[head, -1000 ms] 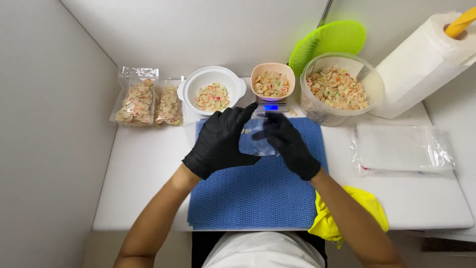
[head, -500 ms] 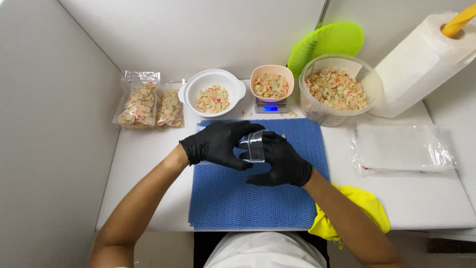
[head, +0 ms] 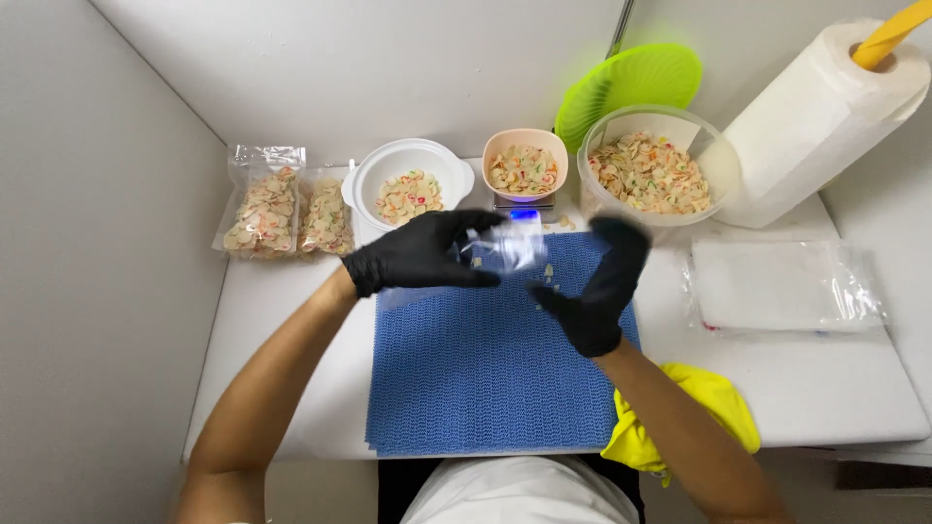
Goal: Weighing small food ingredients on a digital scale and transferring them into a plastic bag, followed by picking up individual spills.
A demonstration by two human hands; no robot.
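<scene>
Our gloved left hand (head: pixel 419 254) grips a small clear bag (head: pixel 513 243) above the blue mat (head: pixel 466 378); our right hand (head: pixel 594 287) is spread wide, empty, beside loose pieces (head: pixel 549 276).

Left hand (head: pixel 417 257): covered by a black disposable glove, smooth and slightly shiny, ending at the wrist.
Right hand (head: pixel 597 291): same black glove, cuff at the wrist.
Forearms: bare, no sleeves showing.
Torso: white garment visible at the bottom edge.
</scene>
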